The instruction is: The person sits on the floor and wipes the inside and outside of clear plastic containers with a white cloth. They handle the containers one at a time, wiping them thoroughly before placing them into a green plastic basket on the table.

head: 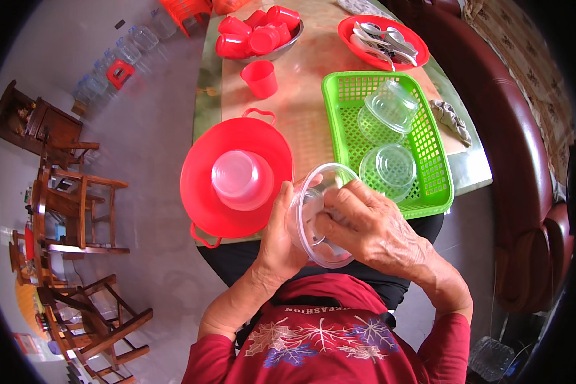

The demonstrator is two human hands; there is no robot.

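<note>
My left hand (281,235) grips the outside of a clear round plastic bowl (295,218), tilted with its mouth towards the right. The fingers of my right hand (365,223) reach inside the bowl, with a bit of whitish material, perhaps a cloth, partly showing between them. To the left, a red plastic basin (199,177) with loop handles holds clear bowls (235,174) that look stacked. On the right, a green plastic basket (338,129) holds several clear bowls (396,165), one leaning on another.
A metal bowl (295,41) of red plastic cups stands at the far left of the table, a single red cup (260,79) near it. A red plate (348,45) carries spoons. A crumpled grey cloth (451,122) lies right of the basket. A leather sofa (494,110) flanks the table.
</note>
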